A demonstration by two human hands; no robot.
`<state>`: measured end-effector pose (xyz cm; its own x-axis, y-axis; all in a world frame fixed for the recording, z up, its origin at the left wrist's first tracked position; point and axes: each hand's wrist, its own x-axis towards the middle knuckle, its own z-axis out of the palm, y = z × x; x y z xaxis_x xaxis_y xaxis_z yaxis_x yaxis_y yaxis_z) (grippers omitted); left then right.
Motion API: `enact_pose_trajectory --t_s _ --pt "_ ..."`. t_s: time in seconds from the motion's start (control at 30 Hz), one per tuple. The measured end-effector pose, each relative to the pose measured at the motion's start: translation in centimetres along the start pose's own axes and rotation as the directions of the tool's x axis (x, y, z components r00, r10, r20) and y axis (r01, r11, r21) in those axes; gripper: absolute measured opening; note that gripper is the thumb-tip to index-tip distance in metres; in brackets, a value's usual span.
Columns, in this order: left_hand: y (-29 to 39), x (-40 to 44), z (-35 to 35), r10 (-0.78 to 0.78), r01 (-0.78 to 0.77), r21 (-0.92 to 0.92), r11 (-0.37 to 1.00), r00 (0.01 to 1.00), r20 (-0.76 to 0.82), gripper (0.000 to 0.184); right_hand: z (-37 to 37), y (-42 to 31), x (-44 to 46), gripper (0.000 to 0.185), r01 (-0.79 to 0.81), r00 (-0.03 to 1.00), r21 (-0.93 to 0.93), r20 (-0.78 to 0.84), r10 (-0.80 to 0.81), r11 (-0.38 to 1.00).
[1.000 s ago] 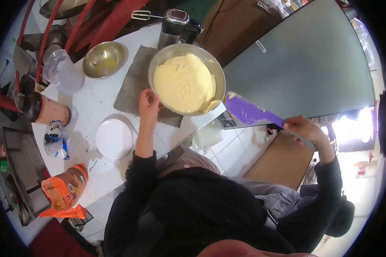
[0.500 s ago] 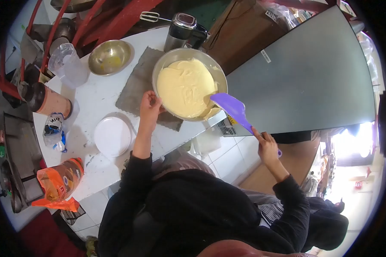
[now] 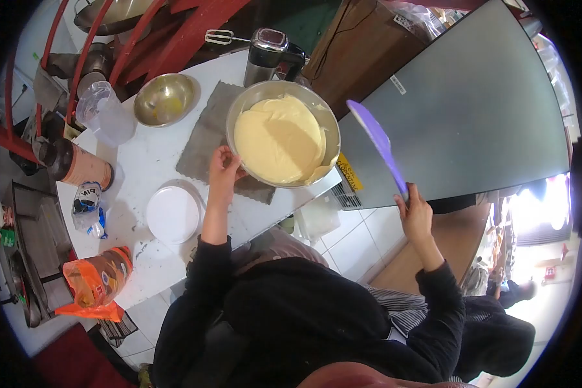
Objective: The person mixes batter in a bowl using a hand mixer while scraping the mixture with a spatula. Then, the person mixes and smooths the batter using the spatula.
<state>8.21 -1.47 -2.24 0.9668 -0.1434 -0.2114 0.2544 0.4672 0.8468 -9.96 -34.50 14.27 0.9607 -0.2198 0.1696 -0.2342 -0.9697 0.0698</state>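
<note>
A large metal mixing bowl (image 3: pixel 333 129) full of pale yellow batter (image 3: pixel 275 139) sits on a grey cloth (image 3: pixel 204 139) near the table's edge. My left hand (image 3: pixel 225 167) grips the bowl's rim on its near left side, fingers bent around it. In my right hand (image 3: pixel 418 216) is a purple spatula (image 3: pixel 378 139), held by its handle. The blade points up and away from me, to the right of the bowl and apart from it. Some batter clings to the bowl's inner wall.
Behind the bowl stands a hand mixer (image 3: pixel 265 55). A smaller metal bowl (image 3: pixel 165 97), a clear plastic jug (image 3: pixel 103 116), a brown-lidded jar (image 3: pixel 77 161), a white round lid (image 3: pixel 172 215) and an orange bag (image 3: pixel 97 278) are on the white table. A large grey panel (image 3: pixel 465 116) stands at right.
The spatula has lifted out of the bowl and swung right, its blade now more upright. My left hand stays at the bowl's rim.
</note>
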Motion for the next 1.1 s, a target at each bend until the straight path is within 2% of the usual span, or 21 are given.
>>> enact_pose_trajectory --t_s 0.03,0.13,0.23,0.27,0.4,0.53,0.73,0.83,0.9,0.97,1.03,1.1 --pt "0.0 0.0 0.0 0.000 0.000 -0.001 1.000 1.000 0.003 0.024 0.3 -0.6 0.6 0.027 -0.014 0.999 0.030 0.038 0.013 0.999" --pt "0.5 0.0 0.2 0.001 -0.001 0.003 1.000 1.000 0.014 0.021 1.7 -1.3 2.1 0.027 0.034 0.999 0.034 -0.018 -0.033 0.999" --pt "0.9 -0.3 0.4 -0.007 0.007 0.005 1.000 1.000 0.018 0.019 5.1 -0.4 2.8 0.026 -0.084 0.996 0.125 0.008 0.083 0.989" --pt "0.8 -0.2 0.4 -0.006 0.006 0.002 1.000 1.000 0.016 0.019 6.1 -0.2 2.9 0.023 -0.054 0.996 0.142 -0.068 0.064 0.988" --pt "1.0 -0.5 0.5 -0.013 0.013 -0.013 1.000 1.000 0.005 0.019 9.2 0.5 2.0 0.017 -0.032 0.998 0.174 -0.052 0.041 0.984" --pt "0.7 -0.3 0.4 -0.028 0.028 -0.023 0.999 1.000 0.006 0.020 10.6 0.6 1.2 0.018 0.153 0.955 0.061 -0.266 -0.131 0.986" --pt "0.5 -0.1 0.1 -0.037 0.038 -0.032 0.999 0.999 0.008 0.020 8.9 4.3 -0.1 0.015 0.152 0.952 -0.034 -0.264 -0.156 0.988" --pt "0.9 -0.3 0.2 -0.040 0.040 -0.039 0.998 0.999 0.018 0.019 7.0 6.9 -0.8 0.013 0.104 0.974 -0.053 -0.195 -0.112 0.993" --pt "1.0 -0.3 0.4 -0.033 0.033 -0.037 0.999 0.999 0.005 0.018 5.3 8.2 -0.8 0.013 -0.045 0.995 0.012 -0.092 0.046 0.999" --pt "1.0 -0.3 0.3 -0.021 0.021 -0.023 1.000 1.000 0.009 0.018 3.1 8.5 -0.1 0.019 -0.127 0.991 -0.014 -0.042 0.126 0.992" --pt "1.0 -0.3 0.0 -0.024 0.024 -0.001 1.000 0.999 0.021 0.018 1.0 8.0 1.4 0.022 -0.174 0.985 0.124 0.037 0.170 0.977" --pt "0.9 -0.2 -0.2 -0.029 0.029 0.007 1.000 0.999 0.032 0.018 -0.4 7.1 3.2 0.022 -0.166 0.984 0.128 0.084 0.156 0.978"
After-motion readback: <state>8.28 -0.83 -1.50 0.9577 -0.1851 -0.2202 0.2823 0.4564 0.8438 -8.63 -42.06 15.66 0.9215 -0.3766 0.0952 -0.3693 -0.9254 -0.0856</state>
